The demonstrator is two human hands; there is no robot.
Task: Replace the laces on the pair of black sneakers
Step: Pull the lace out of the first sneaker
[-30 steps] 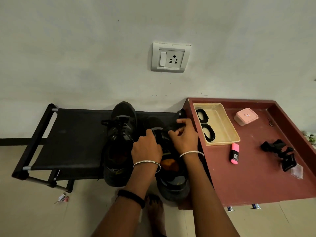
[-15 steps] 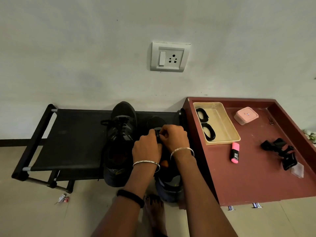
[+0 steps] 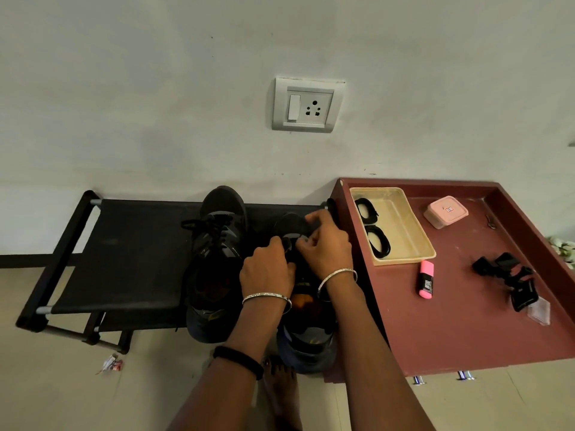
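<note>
shoe rack [image 3: 124,253], black with a cloth top, stands against the wall, just beside a maroon desk [image 3: 460,321]. two black sneakers sit on the rack's right half, toes to the wall: the laced sneaker [image 3: 217,250] on the left, the other sneaker [image 3: 308,337] under both hands. a beige tray [image 3: 404,225] on the desk holds two coiled black laces [image 3: 378,244]. left hand [image 3: 267,272] grips the other sneaker's upper with curled fingers; right hand [image 3: 325,244] pinches a black strand [image 3: 312,227] near its toe. a pink highlighter [image 3: 425,279] lies near the tray.
</note>
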